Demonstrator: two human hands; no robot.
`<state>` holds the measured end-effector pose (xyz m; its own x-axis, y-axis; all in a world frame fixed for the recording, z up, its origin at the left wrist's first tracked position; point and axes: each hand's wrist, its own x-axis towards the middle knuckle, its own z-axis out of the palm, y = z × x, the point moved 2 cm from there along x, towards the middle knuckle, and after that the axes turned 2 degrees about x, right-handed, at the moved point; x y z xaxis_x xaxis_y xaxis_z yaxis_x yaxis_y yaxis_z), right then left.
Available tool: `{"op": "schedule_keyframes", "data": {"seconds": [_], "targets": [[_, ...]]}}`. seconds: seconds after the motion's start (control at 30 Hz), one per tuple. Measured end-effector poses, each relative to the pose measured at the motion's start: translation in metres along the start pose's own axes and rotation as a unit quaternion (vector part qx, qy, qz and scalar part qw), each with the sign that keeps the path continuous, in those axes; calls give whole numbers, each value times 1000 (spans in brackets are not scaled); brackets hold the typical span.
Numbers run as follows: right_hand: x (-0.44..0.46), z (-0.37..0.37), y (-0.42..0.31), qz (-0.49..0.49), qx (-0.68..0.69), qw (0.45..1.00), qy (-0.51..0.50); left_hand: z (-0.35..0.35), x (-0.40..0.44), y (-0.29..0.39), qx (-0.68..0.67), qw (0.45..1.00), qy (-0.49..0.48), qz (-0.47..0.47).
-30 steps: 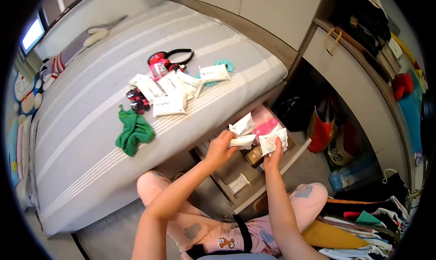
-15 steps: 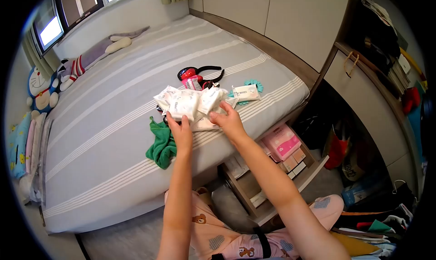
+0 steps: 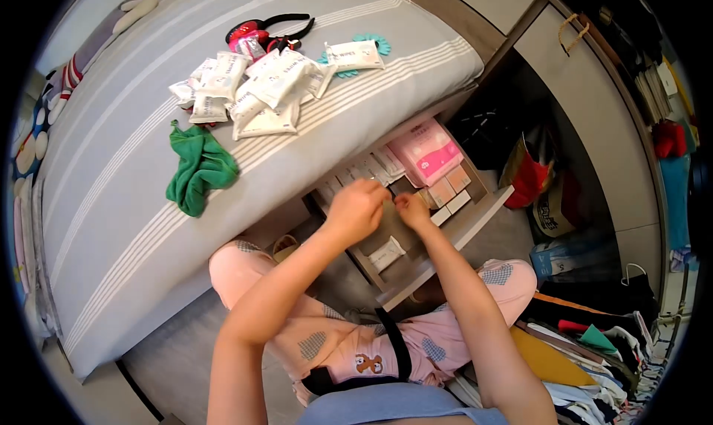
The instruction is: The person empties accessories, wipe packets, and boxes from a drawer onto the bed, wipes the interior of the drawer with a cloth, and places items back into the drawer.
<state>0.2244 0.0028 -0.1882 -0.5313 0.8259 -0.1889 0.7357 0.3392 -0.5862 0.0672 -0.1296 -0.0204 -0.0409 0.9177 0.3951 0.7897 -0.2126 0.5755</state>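
Note:
Over the pulled-out drawer [image 3: 484,213] under the bed, my left hand [image 3: 360,209] is curled, fingertips drawn together. My right hand [image 3: 413,209] is close beside it, also with bent fingers; what either holds, if anything, is too small or hidden to tell. Below them in the drawer lies a white wipes packet [image 3: 386,254]. Behind my hands stands a row of white packets [image 3: 364,168], partly covered by my left hand. On the bed is a loose pile of white wipes packets [image 3: 278,83], and another wipes packet [image 3: 355,55] rests on a teal scrunchy ring [image 3: 382,44].
A pink package [image 3: 425,154] and small boxes [image 3: 449,187] fill the drawer's far end. A green cloth [image 3: 199,169] and a black headband [image 3: 293,25] lie on the bed [image 3: 111,224]. Folded clothes [image 3: 572,358] are at the lower right, bags [image 3: 529,172] beyond.
Both hands have let go of the wipes packets, which now lie piled on the bed, and have moved down to the drawer. The view has tilted downward.

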Motion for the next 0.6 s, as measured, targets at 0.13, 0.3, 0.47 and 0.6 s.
{"op": "schedule_keyframes", "data": {"seconds": [0.13, 0.3, 0.47, 0.6], "targets": [[-20, 54, 39, -62, -172, 926, -330, 83, -32, -30, 110, 956, -250, -105], [-29, 77, 30, -79, -277, 878, -382, 126, -60, -65, 94, 945, -256, -180], [-30, 87, 18, -40, -405, 826, -390, 145, -57, -77, 60, 932, -270, -235], [-19, 78, 14, 65, -377, 841, -383, 154, -55, -77, 59, 923, -264, -273]]}}
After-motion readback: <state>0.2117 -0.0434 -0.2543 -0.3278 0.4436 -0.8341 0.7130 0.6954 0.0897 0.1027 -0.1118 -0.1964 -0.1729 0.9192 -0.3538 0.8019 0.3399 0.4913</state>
